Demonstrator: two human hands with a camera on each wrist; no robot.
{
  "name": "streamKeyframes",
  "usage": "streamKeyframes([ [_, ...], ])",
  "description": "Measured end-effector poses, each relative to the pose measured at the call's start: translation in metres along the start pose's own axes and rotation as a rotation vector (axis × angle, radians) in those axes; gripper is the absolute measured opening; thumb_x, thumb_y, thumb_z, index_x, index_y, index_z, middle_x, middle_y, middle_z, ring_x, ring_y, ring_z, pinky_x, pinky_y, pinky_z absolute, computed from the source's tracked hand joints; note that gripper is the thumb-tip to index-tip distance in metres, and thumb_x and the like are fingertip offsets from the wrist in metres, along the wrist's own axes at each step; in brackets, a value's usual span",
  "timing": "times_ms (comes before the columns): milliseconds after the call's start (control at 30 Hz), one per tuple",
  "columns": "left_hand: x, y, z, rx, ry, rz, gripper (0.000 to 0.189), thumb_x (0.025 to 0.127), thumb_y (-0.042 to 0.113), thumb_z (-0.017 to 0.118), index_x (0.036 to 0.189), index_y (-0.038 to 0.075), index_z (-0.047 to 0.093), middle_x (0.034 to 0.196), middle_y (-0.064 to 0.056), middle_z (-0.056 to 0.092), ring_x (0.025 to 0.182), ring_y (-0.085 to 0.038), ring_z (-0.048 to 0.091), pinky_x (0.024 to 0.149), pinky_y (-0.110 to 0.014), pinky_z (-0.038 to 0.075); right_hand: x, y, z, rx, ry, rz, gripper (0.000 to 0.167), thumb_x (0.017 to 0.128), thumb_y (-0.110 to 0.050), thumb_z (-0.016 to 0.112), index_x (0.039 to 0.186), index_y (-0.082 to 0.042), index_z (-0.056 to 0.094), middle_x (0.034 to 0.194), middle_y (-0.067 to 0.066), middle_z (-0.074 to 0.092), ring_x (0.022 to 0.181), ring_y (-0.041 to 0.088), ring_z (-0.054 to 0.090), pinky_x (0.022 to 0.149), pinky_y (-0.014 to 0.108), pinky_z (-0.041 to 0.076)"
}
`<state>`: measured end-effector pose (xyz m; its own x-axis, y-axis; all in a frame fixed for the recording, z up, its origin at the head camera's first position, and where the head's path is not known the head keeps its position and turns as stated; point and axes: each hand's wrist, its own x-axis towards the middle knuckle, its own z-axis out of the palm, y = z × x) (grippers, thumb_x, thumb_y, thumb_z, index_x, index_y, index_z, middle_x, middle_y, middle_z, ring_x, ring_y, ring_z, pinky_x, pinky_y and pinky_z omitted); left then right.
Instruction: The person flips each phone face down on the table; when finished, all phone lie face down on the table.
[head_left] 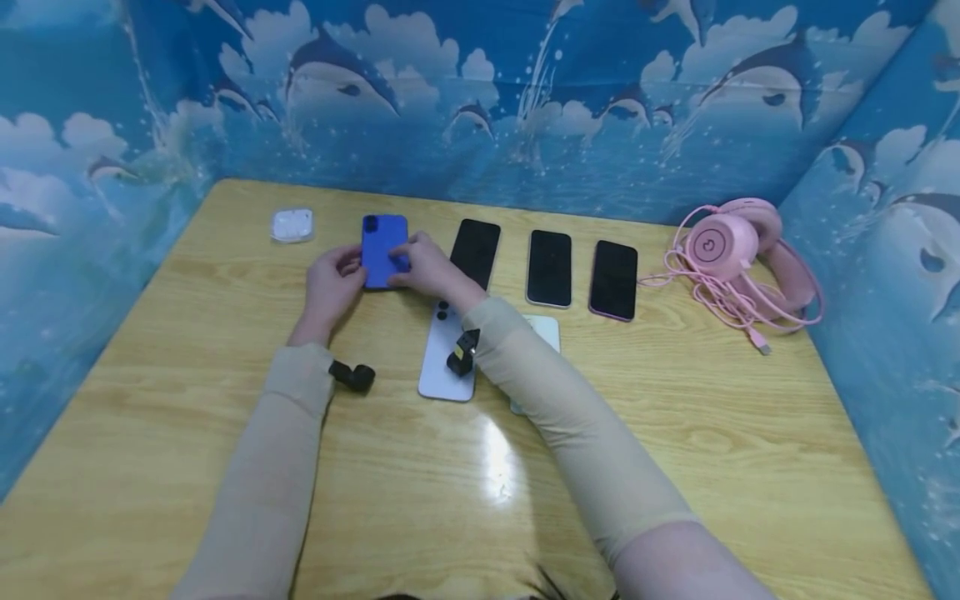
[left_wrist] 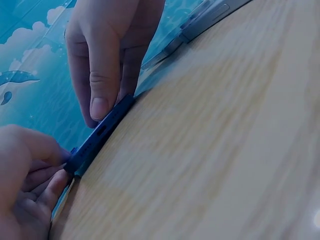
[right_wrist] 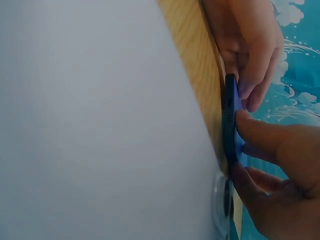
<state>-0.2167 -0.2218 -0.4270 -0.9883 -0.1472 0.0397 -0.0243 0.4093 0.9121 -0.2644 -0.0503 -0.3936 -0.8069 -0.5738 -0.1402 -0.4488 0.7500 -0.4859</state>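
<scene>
A blue phone (head_left: pixel 381 250) lies back up on the table, its camera bump at the top left. My left hand (head_left: pixel 332 283) grips its left edge; in the left wrist view the thumb and a finger of that hand (left_wrist: pixel 27 180) pinch one end of the phone (left_wrist: pixel 100 132). From the other side my right hand (head_left: pixel 431 271) holds the phone's lower right part, one finger against its back. The right wrist view shows the fingers of the right hand (right_wrist: pixel 285 175) at the phone's rim (right_wrist: pixel 229 120), with the left hand (right_wrist: pixel 252 45) beyond.
Three phones with dark screens (head_left: pixel 480 246) (head_left: pixel 549 268) (head_left: pixel 613 281) lie right of the blue one. A white phone (head_left: pixel 446 367) and a pale phone (head_left: pixel 546 329) lie nearer, partly under my right arm. Pink headphones (head_left: pixel 727 246) with a cable sit far right, a small clear case (head_left: pixel 292 225) left.
</scene>
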Motion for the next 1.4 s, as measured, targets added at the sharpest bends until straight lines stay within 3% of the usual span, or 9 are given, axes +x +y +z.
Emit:
streamKeyframes([
  [200, 0.002, 0.0, 0.0, 0.001, -0.009, 0.06, 0.045, 0.088, -0.006, 0.055, 0.132, -0.008, 0.049, 0.128, -0.025, 0.055, 0.117, -0.033, 0.054, 0.101, -0.033, 0.043, -0.003, 0.002, -0.005, 0.002, -0.027, -0.031, 0.054, 0.09, -0.03, 0.067, 0.137, -0.008, 0.052, 0.139, 0.014, 0.04, 0.12, 0.02, 0.045, 0.099, 0.025, 0.04],
  [400, 0.0, -0.002, 0.0, 0.003, -0.003, 0.055, 0.047, 0.088, -0.003, 0.055, 0.134, -0.006, 0.047, 0.128, -0.024, 0.054, 0.117, -0.032, 0.053, 0.1, -0.033, 0.044, -0.023, 0.008, -0.019, 0.197, -0.08, -0.059, 0.057, 0.09, -0.021, 0.068, 0.141, -0.009, 0.046, 0.144, 0.011, 0.039, 0.119, 0.021, 0.05, 0.094, 0.026, 0.045],
  [567, 0.0, -0.003, -0.001, -0.012, -0.009, 0.059, 0.047, 0.089, -0.001, 0.058, 0.134, -0.005, 0.047, 0.131, -0.021, 0.052, 0.119, -0.029, 0.051, 0.101, -0.032, 0.043, -0.051, 0.031, -0.037, 0.31, -0.009, -0.096, 0.055, 0.091, -0.02, 0.067, 0.141, -0.009, 0.047, 0.141, 0.007, 0.046, 0.122, 0.024, 0.05, 0.095, 0.031, 0.046],
  [667, -0.001, -0.003, -0.001, -0.019, -0.003, 0.056, 0.045, 0.091, 0.004, 0.06, 0.134, -0.004, 0.048, 0.131, -0.02, 0.052, 0.119, -0.029, 0.051, 0.101, -0.033, 0.043, -0.069, 0.049, -0.044, 0.39, 0.044, -0.045, 0.053, 0.092, -0.022, 0.065, 0.141, -0.01, 0.047, 0.141, 0.006, 0.047, 0.123, 0.024, 0.048, 0.096, 0.035, 0.045],
  [833, -0.003, -0.003, 0.0, -0.046, 0.013, 0.043, 0.044, 0.092, 0.013, 0.062, 0.132, -0.001, 0.051, 0.13, -0.018, 0.054, 0.119, -0.028, 0.051, 0.102, -0.034, 0.042, -0.099, 0.075, -0.052, 0.539, 0.12, 0.13, 0.051, 0.093, -0.026, 0.064, 0.14, -0.014, 0.049, 0.14, 0.001, 0.047, 0.121, 0.022, 0.048, 0.092, 0.04, 0.047],
  [1067, -0.002, 0.002, 0.004, -0.097, 0.01, 0.058, 0.041, 0.094, 0.013, 0.06, 0.132, -0.001, 0.051, 0.13, -0.017, 0.054, 0.117, -0.027, 0.052, 0.101, -0.033, 0.042, -0.108, 0.096, -0.053, 0.539, 0.132, 0.208, 0.053, 0.094, -0.028, 0.062, 0.141, -0.012, 0.046, 0.141, 0.006, 0.047, 0.122, 0.026, 0.048, 0.096, 0.04, 0.045],
  [1167, -0.005, 0.013, 0.011, -0.082, -0.027, 0.082, 0.039, 0.096, 0.014, 0.057, 0.132, 0.0, 0.051, 0.131, -0.016, 0.054, 0.12, -0.027, 0.05, 0.104, -0.036, 0.04, -0.109, 0.1, -0.052, 0.547, 0.103, 0.233, 0.055, 0.094, -0.028, 0.062, 0.143, -0.012, 0.044, 0.141, 0.006, 0.046, 0.124, 0.026, 0.046, 0.099, 0.042, 0.043],
  [1267, -0.008, 0.029, 0.024, -0.053, -0.104, 0.078, 0.038, 0.098, 0.016, 0.053, 0.133, 0.002, 0.051, 0.133, -0.015, 0.053, 0.124, -0.026, 0.047, 0.106, -0.037, 0.036, -0.109, 0.104, -0.05, 0.572, 0.08, 0.247, 0.057, 0.094, -0.029, 0.062, 0.144, -0.011, 0.042, 0.14, 0.007, 0.047, 0.126, 0.025, 0.045, 0.101, 0.042, 0.041],
  [1400, -0.009, 0.05, 0.045, -0.06, -0.217, 0.001, 0.039, 0.1, 0.02, 0.051, 0.136, 0.006, 0.049, 0.135, -0.012, 0.052, 0.124, -0.024, 0.048, 0.106, -0.037, 0.037, -0.107, 0.103, -0.048, 0.608, 0.07, 0.237, 0.058, 0.094, -0.028, 0.061, 0.144, -0.008, 0.04, 0.139, 0.01, 0.048, 0.126, 0.025, 0.044, 0.102, 0.04, 0.04],
])
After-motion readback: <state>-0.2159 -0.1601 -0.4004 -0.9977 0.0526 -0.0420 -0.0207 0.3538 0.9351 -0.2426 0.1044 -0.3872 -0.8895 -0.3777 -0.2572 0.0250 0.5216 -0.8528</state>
